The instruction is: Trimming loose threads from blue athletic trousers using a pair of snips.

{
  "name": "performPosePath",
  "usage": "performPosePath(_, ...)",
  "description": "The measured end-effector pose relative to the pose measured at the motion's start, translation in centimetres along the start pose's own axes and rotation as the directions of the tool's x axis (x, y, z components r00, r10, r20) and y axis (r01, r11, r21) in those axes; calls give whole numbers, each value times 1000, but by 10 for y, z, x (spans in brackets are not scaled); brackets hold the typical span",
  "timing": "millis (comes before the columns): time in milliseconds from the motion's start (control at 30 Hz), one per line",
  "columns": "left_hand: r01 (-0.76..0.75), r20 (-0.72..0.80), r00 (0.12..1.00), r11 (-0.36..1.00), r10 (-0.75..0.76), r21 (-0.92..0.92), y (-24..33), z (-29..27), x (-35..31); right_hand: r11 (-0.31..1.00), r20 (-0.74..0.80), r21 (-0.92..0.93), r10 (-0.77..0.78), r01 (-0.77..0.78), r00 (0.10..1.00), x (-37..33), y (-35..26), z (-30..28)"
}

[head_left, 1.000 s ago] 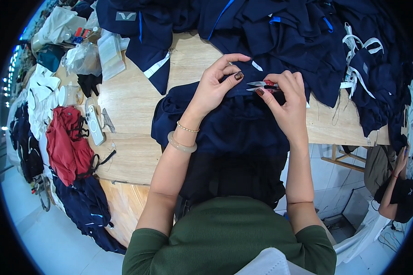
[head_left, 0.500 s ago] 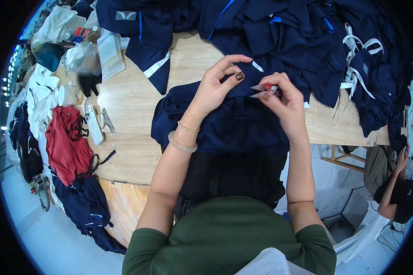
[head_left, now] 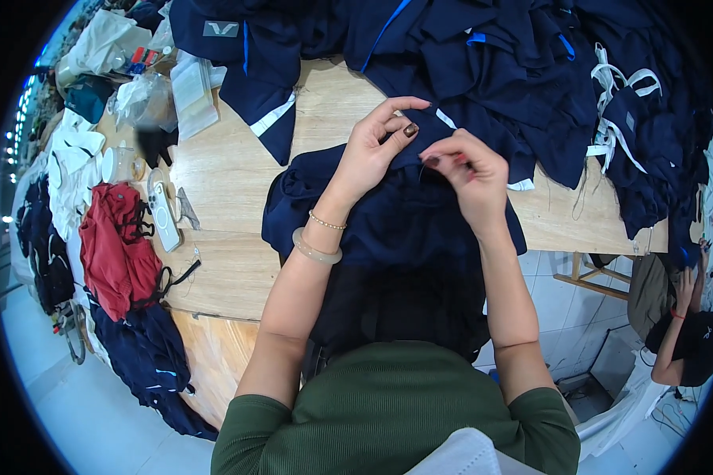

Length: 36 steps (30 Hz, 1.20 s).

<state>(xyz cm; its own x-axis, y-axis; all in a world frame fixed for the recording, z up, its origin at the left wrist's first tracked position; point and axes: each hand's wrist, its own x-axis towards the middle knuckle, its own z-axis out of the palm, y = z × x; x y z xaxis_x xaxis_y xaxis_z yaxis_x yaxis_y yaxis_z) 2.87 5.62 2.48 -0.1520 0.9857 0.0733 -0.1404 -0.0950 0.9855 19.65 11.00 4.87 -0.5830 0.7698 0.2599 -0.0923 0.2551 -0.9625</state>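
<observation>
Head view: both hands [head_left: 420,158] pinch a crumpled navy garment [head_left: 388,229] on the table [head_left: 230,261].

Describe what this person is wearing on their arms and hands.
Dark green ribbed sleeves are pushed up to about the elbows, leaving both forearms bare. The left wrist carries a pale, translucent bangle and a thin beaded bracelet. The left hand has dark polished nails. The right hand shows no jewellery.

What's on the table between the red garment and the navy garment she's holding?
In the head view, mostly bare wooden table lies between the red garment and the navy garment, with a white phone-like device near the red one.
</observation>
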Motion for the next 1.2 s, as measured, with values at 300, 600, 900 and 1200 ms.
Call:
performPosePath(300, -24, -23, 999, 998, 25, 59, 0, -3, -1, 631, -263, 766, 135, 122, 955, -5, -16, -96)
performPosePath(600, 36, -5, 999, 996, -36, -85, -6, -9, 0, 950, -335, -271, 58, -155, 941, -16, -35, -100)
performPosePath(900, 119, 18, 992, 915, -121, -387, -16, -13, 3, 943, -94, -331, -4, -27, 996, -6, -13, 3)
performPosePath(1200, 132, 17, 990, 865, -142, -484, -21, -17, 1, 948, -223, 306, 166, -93, 961, 3, 6, 8)
